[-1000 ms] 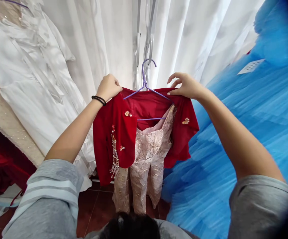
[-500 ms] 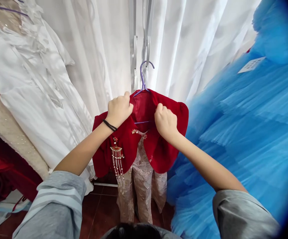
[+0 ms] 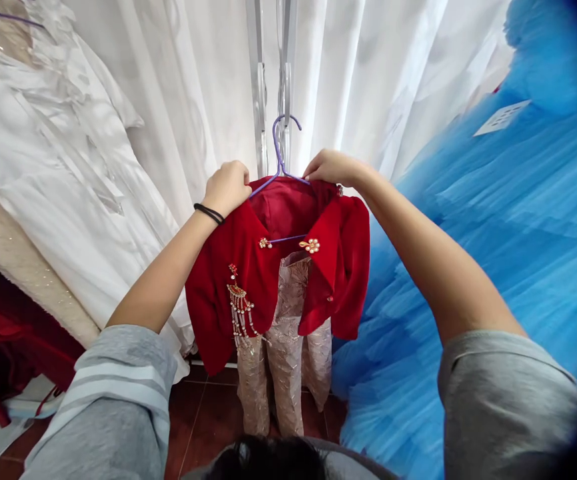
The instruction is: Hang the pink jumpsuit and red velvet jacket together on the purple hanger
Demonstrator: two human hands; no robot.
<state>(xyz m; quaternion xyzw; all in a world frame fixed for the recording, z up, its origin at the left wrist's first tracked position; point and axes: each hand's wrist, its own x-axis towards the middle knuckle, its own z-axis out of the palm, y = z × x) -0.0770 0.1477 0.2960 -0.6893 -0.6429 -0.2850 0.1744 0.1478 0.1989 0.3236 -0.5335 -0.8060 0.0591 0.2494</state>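
A short red velvet jacket (image 3: pixel 218 273) hangs on a purple hanger (image 3: pixel 276 143), its front parted. My left hand (image 3: pixel 227 189) is closed on the jacket's shoulder at the left of the neckline. At the opposite side, my right hand (image 3: pixel 331 167) pinches the collar edge beside the hanger's arm; part of its fingers is hidden. A beaded tassel brooch (image 3: pixel 238 300) dangles on the left front panel. A pearl flower clasp (image 3: pixel 312 245) sits on the right panel. Beneath the jacket hangs a pale pink patterned garment (image 3: pixel 288 353).
White dresses (image 3: pixel 53 160) hang on the left, above dark red cloth (image 3: pixel 18 333). A blue tulle gown (image 3: pixel 443 267) with a white tag (image 3: pixel 501 118) fills the right. Behind are white curtains (image 3: pixel 178 87) and a grey metal rack (image 3: pixel 286 40). The floor (image 3: pixel 203 413) is dark red tile.
My right hand has moved up from the right front panel to the collar by the hanger. The front clasp has come apart and the panels are spread. My left hand has shifted slightly up and left.
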